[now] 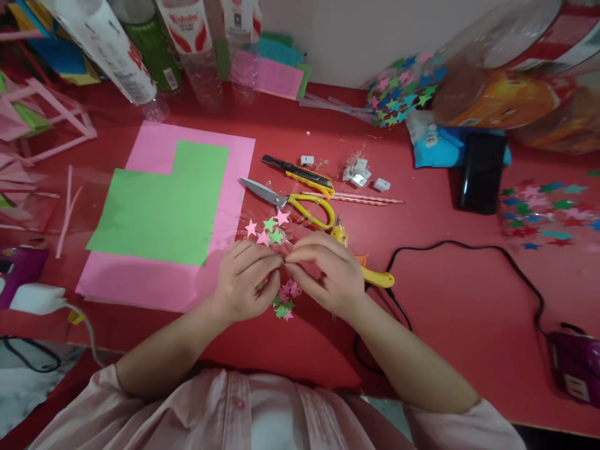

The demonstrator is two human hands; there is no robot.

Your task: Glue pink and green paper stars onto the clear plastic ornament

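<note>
My left hand [246,280] and my right hand [328,272] meet fingertip to fingertip over the red table [300,350]. Both are pinched closed on something tiny, too small to make out. Just beyond the fingers lie flat pink and green paper stars [270,224]. Below the fingertips is a small heap of pink and green stars [287,294], partly covered by my hands. Yellow-handled scissors [312,209] rest beyond my right hand, with a yellow box cutter [300,174] behind them. A yellow glue gun [377,277] lies partly hidden beside my right hand.
Green paper [159,212] lies on pink paper [140,278] at left. Plastic bottles [192,56] line the back. White small blocks [360,178], a black phone [482,174] and colourful stars [548,209] are to the right. A black cord [450,242] runs across the right side.
</note>
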